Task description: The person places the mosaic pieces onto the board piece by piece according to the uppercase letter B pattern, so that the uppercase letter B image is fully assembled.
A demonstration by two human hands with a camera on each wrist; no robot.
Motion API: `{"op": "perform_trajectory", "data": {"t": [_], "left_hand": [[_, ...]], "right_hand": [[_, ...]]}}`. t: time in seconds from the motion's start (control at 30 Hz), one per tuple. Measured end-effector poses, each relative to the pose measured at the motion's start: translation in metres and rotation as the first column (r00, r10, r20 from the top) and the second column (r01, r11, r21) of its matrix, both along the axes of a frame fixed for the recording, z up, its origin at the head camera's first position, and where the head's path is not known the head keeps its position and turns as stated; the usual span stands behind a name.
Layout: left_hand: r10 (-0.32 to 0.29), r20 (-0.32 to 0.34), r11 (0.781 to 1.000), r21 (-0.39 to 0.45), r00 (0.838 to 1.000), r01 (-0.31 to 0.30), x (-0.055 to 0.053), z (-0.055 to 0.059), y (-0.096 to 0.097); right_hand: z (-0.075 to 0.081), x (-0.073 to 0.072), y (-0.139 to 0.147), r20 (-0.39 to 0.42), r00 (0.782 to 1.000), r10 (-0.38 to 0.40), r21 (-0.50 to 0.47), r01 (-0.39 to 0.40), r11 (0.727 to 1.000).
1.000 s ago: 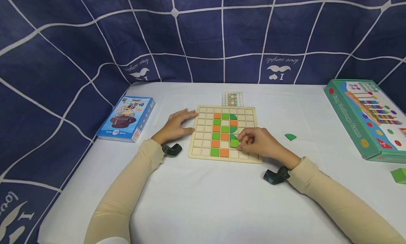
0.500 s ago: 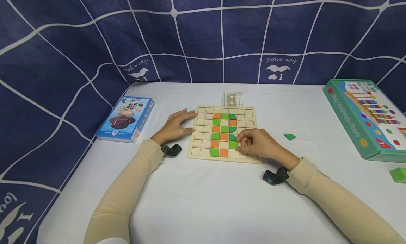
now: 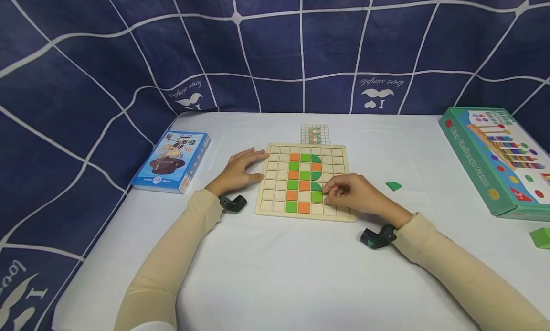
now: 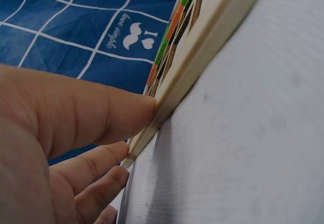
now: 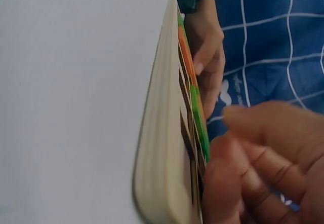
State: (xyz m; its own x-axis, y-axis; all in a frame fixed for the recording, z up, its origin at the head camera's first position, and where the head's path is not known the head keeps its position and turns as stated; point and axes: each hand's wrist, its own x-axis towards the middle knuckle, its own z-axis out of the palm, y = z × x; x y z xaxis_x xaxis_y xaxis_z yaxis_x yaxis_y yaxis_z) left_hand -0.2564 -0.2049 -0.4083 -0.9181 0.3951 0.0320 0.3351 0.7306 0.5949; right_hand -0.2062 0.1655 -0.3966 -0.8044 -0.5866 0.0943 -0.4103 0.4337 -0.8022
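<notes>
A light wooden grid board (image 3: 270,195) lies on the white cloth, with orange and green squares and dark green quarter circles set in its cells. My left hand (image 3: 237,171) rests at its left edge with fingers spread; in the left wrist view the thumb (image 4: 126,111) touches the board's side. Over the right part of the board, my right hand (image 3: 353,192) has its fingers bent, fingertips just right of a light green square (image 3: 316,197) that lies flat in its cell. In the right wrist view, thumb and forefinger are apart with nothing between them.
A small printed pattern card (image 3: 315,134) lies behind the board. A loose green quarter circle (image 3: 393,186) is to the right. A blue box (image 3: 171,161) stands at left, a green game box (image 3: 494,164) and a green block (image 3: 540,238) at far right.
The light green square, tilted in my right fingers a second ago, now lies flat in its cell. My right fingers have let go and drawn slightly right. The left hand has stayed put.
</notes>
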Motion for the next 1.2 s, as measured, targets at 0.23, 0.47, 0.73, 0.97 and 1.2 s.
{"op": "perform_trajectory", "data": {"t": [0.23,0.47,0.73,0.97,1.2], "left_hand": [[0.002,-0.002,1.000,0.002,1.000,-0.002,0.001,0.000,0.000],[0.011,0.002,1.000,-0.008,1.000,-0.011,0.002,0.001,-0.001],[0.004,-0.002,1.000,-0.007,1.000,-0.004,0.002,0.000,-0.001],[0.000,-0.005,1.000,-0.007,1.000,0.000,0.001,0.000,-0.001],[0.003,-0.004,1.000,-0.003,1.000,-0.003,0.002,0.000,0.000]], "right_hand": [[-0.001,-0.006,0.029,0.018,1.000,0.003,-0.148,0.000,0.989],[0.001,-0.008,0.069,-0.026,0.995,-0.101,-0.136,0.097,0.986],[-0.002,-0.005,0.112,-0.041,0.977,-0.209,-0.092,0.204,0.975],[-0.006,-0.006,0.132,-0.026,0.970,-0.244,-0.115,0.239,0.964],[-0.004,-0.006,0.135,-0.128,0.951,-0.283,0.006,0.286,0.958]]}}
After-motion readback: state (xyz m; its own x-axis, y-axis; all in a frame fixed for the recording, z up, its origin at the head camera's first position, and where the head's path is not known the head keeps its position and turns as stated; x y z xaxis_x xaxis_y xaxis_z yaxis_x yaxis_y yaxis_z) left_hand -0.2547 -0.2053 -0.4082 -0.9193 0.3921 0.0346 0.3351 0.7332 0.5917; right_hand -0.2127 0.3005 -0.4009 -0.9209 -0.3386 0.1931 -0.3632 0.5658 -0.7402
